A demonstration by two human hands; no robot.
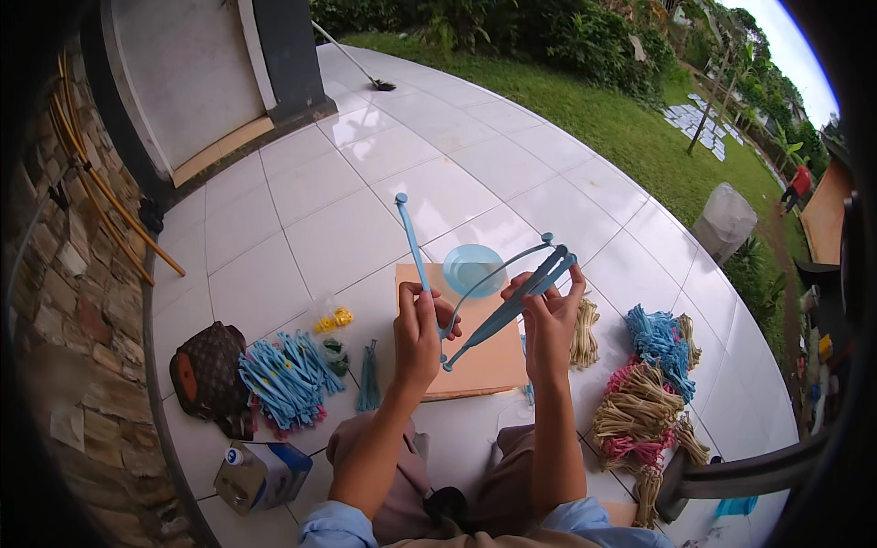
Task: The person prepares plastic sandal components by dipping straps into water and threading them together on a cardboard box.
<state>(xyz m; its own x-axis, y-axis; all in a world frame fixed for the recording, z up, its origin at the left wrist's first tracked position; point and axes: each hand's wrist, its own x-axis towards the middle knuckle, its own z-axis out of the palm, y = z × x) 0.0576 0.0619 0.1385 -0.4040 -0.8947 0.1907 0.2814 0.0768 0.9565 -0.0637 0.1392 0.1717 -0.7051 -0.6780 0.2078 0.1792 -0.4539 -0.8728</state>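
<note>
A: Nearest the camera, what does each hand have?

B: The left hand (417,333) is closed in a pinch around one long light-blue plastic strip (410,239), which stands nearly upright above the fist. The right hand (548,320) pinches a bundle of similar blue strips (525,294) that slants up to the right. A thin blue strip (484,279) arches from one hand to the other, both raised above the person's lap.

A: How would the bending go well?

B: Probably by keeping both pinches firm and low on the strips, so the arch curves evenly and does not kink or spring loose.

A: And just below the hands?

B: A tan board (475,352) lies on the white tiled floor (301,210), with a round pale-blue dish (472,267) at its far edge.

A: Further out?

B: To the left lie a heap of blue strips (283,376), a small bag of yellow pieces (332,319), a brown handbag (208,370) and a carton (260,473). To the right are straw-coloured, pink and blue bundles (644,393). Beyond the tiles are a lawn (621,119) and a broom (352,62).
</note>
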